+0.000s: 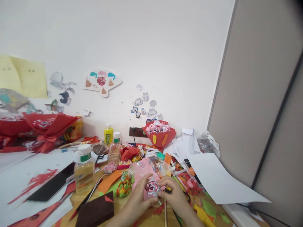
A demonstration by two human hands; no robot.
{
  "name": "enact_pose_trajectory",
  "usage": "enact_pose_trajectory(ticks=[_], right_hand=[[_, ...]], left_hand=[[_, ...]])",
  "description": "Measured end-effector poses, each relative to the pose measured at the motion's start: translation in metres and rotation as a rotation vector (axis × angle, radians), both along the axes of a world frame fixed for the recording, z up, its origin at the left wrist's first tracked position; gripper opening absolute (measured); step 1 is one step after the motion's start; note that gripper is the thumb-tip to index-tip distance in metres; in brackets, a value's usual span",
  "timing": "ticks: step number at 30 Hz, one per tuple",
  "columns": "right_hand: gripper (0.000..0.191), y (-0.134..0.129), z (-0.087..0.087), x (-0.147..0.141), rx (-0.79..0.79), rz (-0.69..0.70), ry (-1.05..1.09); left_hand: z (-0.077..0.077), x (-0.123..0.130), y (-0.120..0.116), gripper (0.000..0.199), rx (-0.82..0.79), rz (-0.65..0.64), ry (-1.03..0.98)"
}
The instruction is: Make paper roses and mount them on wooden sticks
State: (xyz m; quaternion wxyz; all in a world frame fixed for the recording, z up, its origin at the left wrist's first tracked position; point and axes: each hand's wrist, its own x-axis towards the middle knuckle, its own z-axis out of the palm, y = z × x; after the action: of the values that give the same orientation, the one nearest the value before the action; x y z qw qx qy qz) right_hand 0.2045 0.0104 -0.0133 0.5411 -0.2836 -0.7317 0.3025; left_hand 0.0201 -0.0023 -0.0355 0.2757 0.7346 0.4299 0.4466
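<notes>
A pink and white folded paper flower [152, 188] is held between both hands over the wooden table [80, 199]. My left hand [142, 195] grips its left side, thumb below and fingers above. On its right side, the fingers and thumb of my right hand [171, 192] pinch the edge. A thin wooden stick [165, 209] stands beneath my right hand; whether it joins the flower is unclear. Just left of my left hand lies an orange and green paper ball [124, 188]. Pink paper [139, 170] lies behind the flower.
Clear bottles [84, 173] stand at left, near a dark flat slab [50, 183] and a brown box [96, 210]. A red bouquet [161, 135] stands against the wall. Paper scraps cover the middle. White sheets [224, 179] lie at right. More red bouquets [48, 129] are at far left.
</notes>
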Motion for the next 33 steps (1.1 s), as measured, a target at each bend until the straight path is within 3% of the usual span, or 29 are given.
enact_pose_trajectory(ticks=[6,14,21,29,33], right_hand=[[0.041,0.0,0.0,0.003,-0.072,0.09,-0.006],[0.027,-0.002,0.003,0.004,-0.041,0.078,0.022],[0.036,-0.001,0.003,0.008,-0.183,0.232,0.143],[0.026,-0.002,0.008,0.009,-0.151,0.117,0.076],[0.024,0.006,0.01,0.023,-0.087,-0.161,-0.023]], left_hand=[[-0.002,-0.001,0.003,0.064,0.01,-0.006,-0.013],[0.007,-0.001,-0.004,0.067,0.021,-0.033,0.017],[0.014,0.002,-0.007,0.074,0.008,0.001,0.058],[0.022,0.003,-0.013,0.062,0.114,0.018,0.178],[0.021,0.003,-0.007,0.05,0.122,0.133,0.136]])
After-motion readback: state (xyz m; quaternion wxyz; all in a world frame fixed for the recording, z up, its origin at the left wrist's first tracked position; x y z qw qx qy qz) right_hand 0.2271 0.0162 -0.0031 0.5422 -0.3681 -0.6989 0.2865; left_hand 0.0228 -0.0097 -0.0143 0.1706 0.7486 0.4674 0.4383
